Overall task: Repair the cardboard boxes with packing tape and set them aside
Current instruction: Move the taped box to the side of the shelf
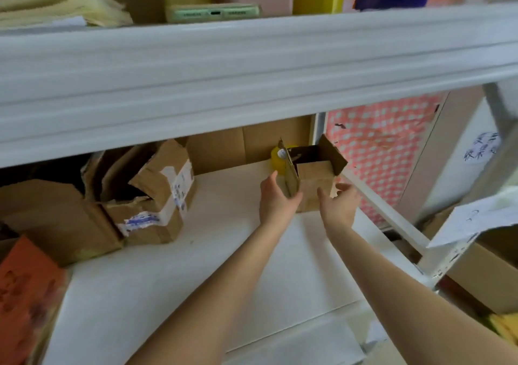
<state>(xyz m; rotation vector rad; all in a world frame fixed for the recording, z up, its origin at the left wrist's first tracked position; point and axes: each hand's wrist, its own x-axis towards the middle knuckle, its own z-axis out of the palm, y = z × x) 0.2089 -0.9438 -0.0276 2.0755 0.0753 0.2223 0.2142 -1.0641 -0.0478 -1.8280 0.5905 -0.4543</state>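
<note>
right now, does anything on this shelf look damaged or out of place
Yes. The cardboard boxes stacked at the left look battered: torn, ragged flaps, crushed walls and patchy tape. The small box that the left hand grips stands with its flaps splayed open.

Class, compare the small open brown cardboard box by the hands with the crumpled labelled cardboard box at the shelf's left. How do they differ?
The small open brown cardboard box stands upright, flaps raised; the crumpled labelled cardboard box leans, dented and torn. The small box's front looks bare; the crumpled box carries white labels and tape. Both are brown cardboard on the white shelf.
</note>
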